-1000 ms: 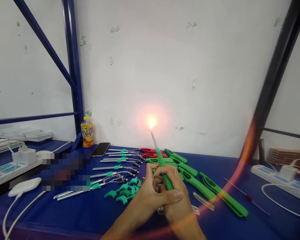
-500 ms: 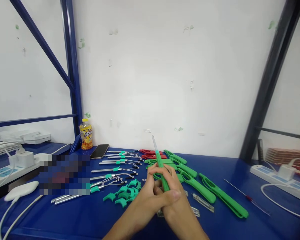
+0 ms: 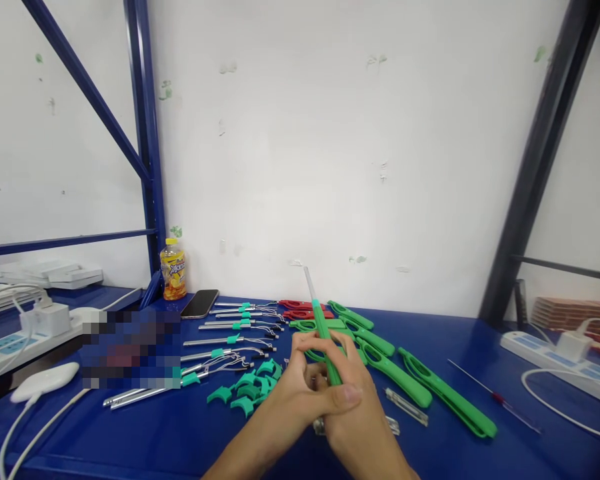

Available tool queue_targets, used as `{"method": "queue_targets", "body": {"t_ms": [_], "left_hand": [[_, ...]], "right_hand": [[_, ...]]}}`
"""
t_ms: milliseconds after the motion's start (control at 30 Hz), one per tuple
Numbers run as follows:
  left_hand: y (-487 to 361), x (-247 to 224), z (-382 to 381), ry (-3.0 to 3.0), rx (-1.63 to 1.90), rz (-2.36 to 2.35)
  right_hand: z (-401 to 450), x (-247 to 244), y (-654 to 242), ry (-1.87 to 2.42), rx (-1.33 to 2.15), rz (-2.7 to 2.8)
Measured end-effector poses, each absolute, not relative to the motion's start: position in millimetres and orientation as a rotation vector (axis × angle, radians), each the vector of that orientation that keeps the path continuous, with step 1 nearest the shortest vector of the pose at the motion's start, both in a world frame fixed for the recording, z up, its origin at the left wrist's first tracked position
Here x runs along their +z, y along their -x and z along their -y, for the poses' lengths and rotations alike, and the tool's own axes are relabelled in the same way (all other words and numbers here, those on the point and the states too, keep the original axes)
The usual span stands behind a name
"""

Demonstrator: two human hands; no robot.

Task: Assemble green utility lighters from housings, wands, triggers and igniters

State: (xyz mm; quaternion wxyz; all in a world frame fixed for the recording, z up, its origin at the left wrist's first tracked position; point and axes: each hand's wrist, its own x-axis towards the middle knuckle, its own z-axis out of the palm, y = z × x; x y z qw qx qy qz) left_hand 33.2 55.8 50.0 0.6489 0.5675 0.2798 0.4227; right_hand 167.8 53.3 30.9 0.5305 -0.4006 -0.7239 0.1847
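Both of my hands are closed around a green long-nosed lighter (image 3: 322,325), its thin silver tube slanting up and away from me. Fingers of my left hand (image 3: 300,393) wrap one side of the body, with the thumb laid across toward the other hand. My right hand (image 3: 353,407) grips the opposite side, and the fingers hide most of the lower body. Left of the hands lies a pile of teal triggers (image 3: 250,387). Clear fuel tanks (image 3: 407,407) rest at the right, some partly hidden beneath the hands.
Silver lighter tubes with wires (image 3: 210,341) lie in a row at left. Green lighter shells (image 3: 447,393) and red shells (image 3: 305,313) are spread behind and to the right. A thin screwdriver-like rod (image 3: 497,395), a phone (image 3: 200,303), a drink bottle (image 3: 173,270) and power strips (image 3: 560,357) surround them.
The lighter has shifted very slightly and stands a touch more upright. Both hands keep their hold on it; the things on the table stay where they were.
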Motion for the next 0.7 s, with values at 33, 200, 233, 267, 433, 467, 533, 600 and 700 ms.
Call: {"method": "queue_targets", "body": {"t_ms": [33, 200, 233, 267, 433, 467, 533, 600, 700], "left_hand": [[-32.4, 49.8, -56.0, -1.287, 0.955, -0.637], [-30.9, 56.2, -51.2, -1.299, 0.961, -0.649], [-31.1, 57.4, -50.3, -1.292, 0.964, -0.643], [-31.4, 57.9, -49.7, -1.284, 0.964, -0.630], [-32.2, 52.8, -52.6, -1.274, 0.990, -0.600], [-32.1, 51.5, -53.5, -1.272, 0.989, -0.613], [-31.8, 50.0, -54.8, -1.268, 0.978, -0.631], [-31.6, 49.9, -55.3, -1.271, 0.973, -0.637], [-31.3, 51.0, -55.5, -1.275, 0.984, -0.644]], "right_hand": [[-54.1, 30.4, -169.2, 0.942, 0.440, 1.750], [-55.7, 30.0, -171.9, 0.903, 0.443, 1.817], [-56.3, 29.5, -171.8, 0.901, 0.439, 1.816], [-57.1, 28.7, -171.9, 0.902, 0.434, 1.812], [-61.6, 24.0, -173.9, 0.930, 0.421, 1.820], [-61.7, 23.9, -174.2, 0.926, 0.416, 1.830], [-61.0, 24.9, -174.0, 0.917, 0.399, 1.840], [-59.7, 26.6, -172.7, 0.920, 0.386, 1.834], [-57.5, 29.6, -170.7, 0.939, 0.381, 1.805]]}}
